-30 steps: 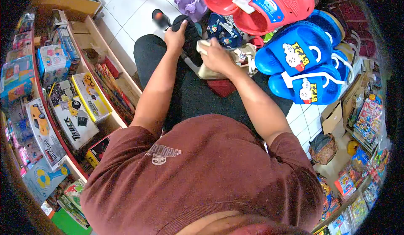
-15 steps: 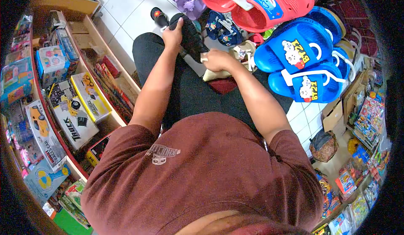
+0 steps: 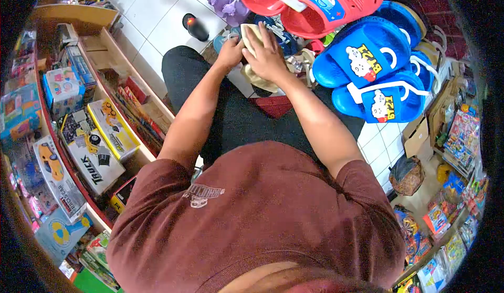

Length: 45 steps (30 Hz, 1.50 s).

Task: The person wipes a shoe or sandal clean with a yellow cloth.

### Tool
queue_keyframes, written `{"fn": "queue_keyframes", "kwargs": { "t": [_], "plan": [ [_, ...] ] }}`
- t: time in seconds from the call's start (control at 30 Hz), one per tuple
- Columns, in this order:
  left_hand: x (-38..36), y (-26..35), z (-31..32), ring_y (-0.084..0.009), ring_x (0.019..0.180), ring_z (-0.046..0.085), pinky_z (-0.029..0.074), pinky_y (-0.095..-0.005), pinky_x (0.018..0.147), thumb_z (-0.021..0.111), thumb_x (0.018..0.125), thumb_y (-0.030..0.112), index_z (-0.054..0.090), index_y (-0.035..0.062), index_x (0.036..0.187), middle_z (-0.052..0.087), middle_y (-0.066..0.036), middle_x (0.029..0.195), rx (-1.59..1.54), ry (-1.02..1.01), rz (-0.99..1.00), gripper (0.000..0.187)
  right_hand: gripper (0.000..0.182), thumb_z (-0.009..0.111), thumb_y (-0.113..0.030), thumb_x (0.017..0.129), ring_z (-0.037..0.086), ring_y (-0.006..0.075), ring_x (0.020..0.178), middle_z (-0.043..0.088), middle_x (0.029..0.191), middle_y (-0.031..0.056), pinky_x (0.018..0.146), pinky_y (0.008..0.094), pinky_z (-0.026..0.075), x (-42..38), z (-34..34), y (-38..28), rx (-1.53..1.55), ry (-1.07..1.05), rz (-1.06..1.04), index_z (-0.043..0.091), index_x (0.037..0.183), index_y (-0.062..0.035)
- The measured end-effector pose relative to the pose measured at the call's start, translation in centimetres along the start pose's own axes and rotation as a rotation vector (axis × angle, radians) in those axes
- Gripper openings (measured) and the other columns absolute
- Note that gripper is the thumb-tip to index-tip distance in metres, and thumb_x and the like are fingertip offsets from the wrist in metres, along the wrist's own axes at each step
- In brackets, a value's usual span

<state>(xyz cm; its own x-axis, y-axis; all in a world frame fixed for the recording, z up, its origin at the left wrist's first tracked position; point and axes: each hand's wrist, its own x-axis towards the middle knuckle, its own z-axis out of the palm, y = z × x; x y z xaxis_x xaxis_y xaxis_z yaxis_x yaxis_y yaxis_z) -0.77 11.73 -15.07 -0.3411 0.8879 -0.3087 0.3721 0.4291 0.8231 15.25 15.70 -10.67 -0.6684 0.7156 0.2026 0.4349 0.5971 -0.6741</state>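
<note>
A cream-coloured piece [image 3: 252,32], pale and soft-looking, is held up between my hands; whether it is a cloth or a shoe I cannot tell. My left hand [image 3: 230,53] is closed at its left edge, thumb upward. Against its right side lies my right hand [image 3: 266,55], fingers stretched out and spread over it. Just below, between my knees, is another cream-coloured thing [image 3: 258,81], partly covered by my right wrist. A black shoe with an orange-red spot [image 3: 196,27] rests on the tiles beyond my left knee.
Red clogs [image 3: 333,4] and blue slides [image 3: 362,65] hang close at my right. Purple sandals [image 3: 227,2] lie ahead. Shelves of boxed toys, including a truck box [image 3: 94,156], run along the left. A cardboard box [image 3: 418,140] and packaged goods stand at the right.
The black shoe my left hand held has left my hands. Both hands now meet at the cream piece, my right hand having moved up and left with its fingers spread.
</note>
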Motion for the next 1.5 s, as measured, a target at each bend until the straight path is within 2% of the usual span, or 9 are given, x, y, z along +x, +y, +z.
{"fn": "queue_keyframes", "kwargs": {
  "t": [0.23,0.47,0.6,0.73,0.9,1.03,1.23,1.33,1.5],
  "plan": [
    [-0.6,3.3,-2.0,-0.0176,0.081,0.057,0.046,-0.0322,0.074,0.055,0.093,0.041,0.064,-0.0064,0.104,0.065,-0.012,0.093,-0.757,0.195,-0.275,0.050,0.069,0.055,-0.031,0.088,0.010,0.0390,0.144,0.011,0.158,0.0071,0.110,0.0629,0.011,-0.6,-1.6,-2.5,-0.185,-0.442,0.055,0.025,0.150,-0.0230],
    [-0.4,2.3,-4.1,-0.0305,0.085,0.063,0.045,-0.0402,0.079,0.050,0.092,0.050,0.064,-0.0097,0.100,0.066,-0.023,0.089,-0.182,0.587,-0.271,0.062,0.063,0.049,-0.030,0.089,0.018,0.0408,0.141,0.016,0.158,0.0026,0.107,0.0678,0.015,-0.3,-2.5,-1.7,-0.159,-0.928,0.035,0.028,0.148,-0.0291],
    [0.8,0.7,-3.7,-0.0414,0.090,0.064,0.046,-0.0454,0.082,0.049,0.090,0.055,0.065,-0.0090,0.097,0.065,-0.029,0.087,0.103,0.505,-0.215,0.066,0.043,0.045,-0.022,0.092,0.047,0.0345,0.126,0.048,0.136,0.0213,0.105,0.0399,0.037,0.2,-2.7,0.1,0.072,-0.455,0.372,0.051,0.134,-0.0126],
    [0.1,1.6,-1.8,-0.0431,0.093,0.063,0.047,-0.0451,0.082,0.048,0.091,0.055,0.064,-0.0053,0.101,0.064,-0.030,0.091,0.153,0.194,-0.075,0.063,0.045,0.050,-0.017,0.091,0.048,0.0437,0.118,0.051,0.127,0.0272,0.103,0.0494,0.035,1.5,-0.8,0.5,0.120,0.242,0.029,0.045,0.133,0.0003],
    [0.3,0.6,-0.1,-0.0243,0.086,0.062,0.047,-0.0375,0.081,0.047,0.095,0.047,0.064,-0.0044,0.104,0.067,-0.019,0.093,-0.357,0.150,-0.073,0.055,0.061,0.051,-0.025,0.092,0.016,0.0464,0.139,0.024,0.151,0.0235,0.114,0.0509,0.013,0.3,0.8,-0.7,-0.080,-0.017,-0.161,0.031,0.145,-0.0031],
    [1.0,0.6,-2.4,-0.0252,0.087,0.059,0.044,-0.0377,0.083,0.040,0.096,0.054,0.063,-0.0098,0.098,0.065,-0.022,0.095,-0.461,0.330,-0.248,0.069,0.054,0.051,-0.021,0.088,0.012,0.0378,0.143,0.021,0.155,0.0079,0.111,0.0631,0.011,-0.6,0.3,-1.7,-0.128,-0.339,-0.155,0.042,0.141,-0.0255],
    [1.1,0.0,-4.3,-0.0371,0.090,0.062,0.045,-0.0412,0.082,0.037,0.096,0.054,0.063,-0.0124,0.099,0.065,-0.027,0.094,-0.364,0.733,-0.361,0.071,0.050,0.049,-0.027,0.091,0.014,0.0283,0.145,0.016,0.158,0.0036,0.114,0.0554,0.009,-0.7,-0.9,-1.8,-0.106,-0.779,-0.051,0.044,0.140,-0.0259],
    [0.8,0.0,-4.7,-0.0376,0.083,0.064,0.046,-0.0435,0.076,0.033,0.096,0.057,0.066,-0.0090,0.090,0.066,-0.027,0.085,-0.141,0.840,-0.269,0.074,0.046,0.044,-0.032,0.093,0.045,0.0385,0.126,0.046,0.138,0.0191,0.105,0.0453,0.034,1.2,-2.0,0.2,-0.103,-1.128,0.281,0.048,0.134,-0.0112],
    [0.9,0.6,-3.5,-0.0461,0.088,0.060,0.045,-0.0474,0.079,0.040,0.095,0.054,0.064,-0.0074,0.089,0.063,-0.030,0.086,0.116,0.531,-0.140,0.066,0.042,0.043,-0.027,0.096,0.051,0.0415,0.117,0.054,0.124,0.0289,0.101,0.0444,0.038,1.0,-3.5,-0.8,0.335,-0.106,0.451,0.047,0.132,-0.0048]
  ]
}}
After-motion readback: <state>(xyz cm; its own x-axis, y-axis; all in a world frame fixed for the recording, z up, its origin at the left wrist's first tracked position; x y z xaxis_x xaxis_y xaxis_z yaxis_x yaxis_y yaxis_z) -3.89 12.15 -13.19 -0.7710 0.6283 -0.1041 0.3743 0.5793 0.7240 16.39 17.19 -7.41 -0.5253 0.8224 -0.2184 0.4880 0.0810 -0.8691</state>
